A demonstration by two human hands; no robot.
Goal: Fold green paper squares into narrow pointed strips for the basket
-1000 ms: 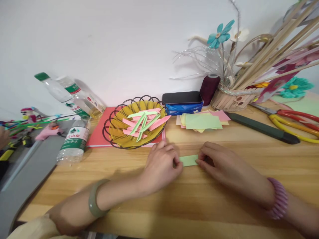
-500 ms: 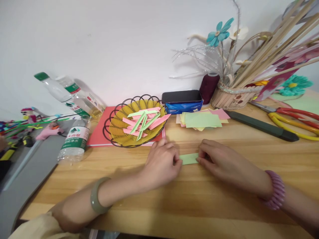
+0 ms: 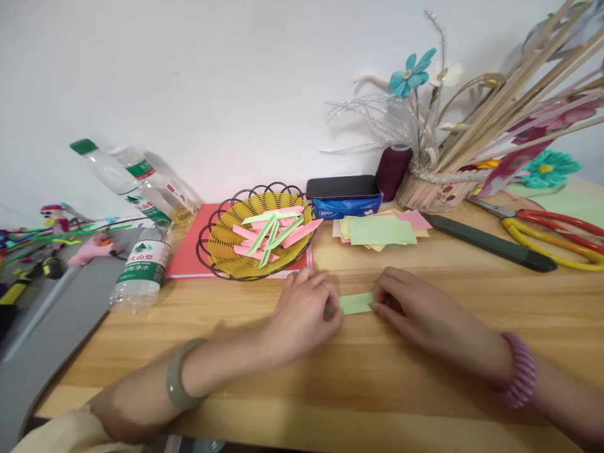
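Between my two hands a green strip of folded paper [image 3: 357,304] lies just at the tabletop. My left hand [image 3: 309,311] pinches its left end, fingers curled. At the other end, the thumb and forefinger of my right hand [image 3: 406,305] close on the paper. Beyond my left hand stands a yellow woven basket [image 3: 221,242] with a black looped rim, holding several pink and green folded paper strips [image 3: 270,233]. A loose stack of pink, yellow and green paper slips [image 3: 383,230] lies behind my right hand.
Plastic bottles [image 3: 141,264] lean against the wall at left. A red book [image 3: 184,251] lies under the basket. Behind are a black-and-blue box [image 3: 344,200], a dark thread spool [image 3: 394,173] and a flower basket [image 3: 438,189]. At right lie a dark green cutter [image 3: 491,242] and scissors [image 3: 542,233].
Both hands keep their pinch on the green strip and have shifted only slightly. A fold line now shows along the strip. The view has turned a little.
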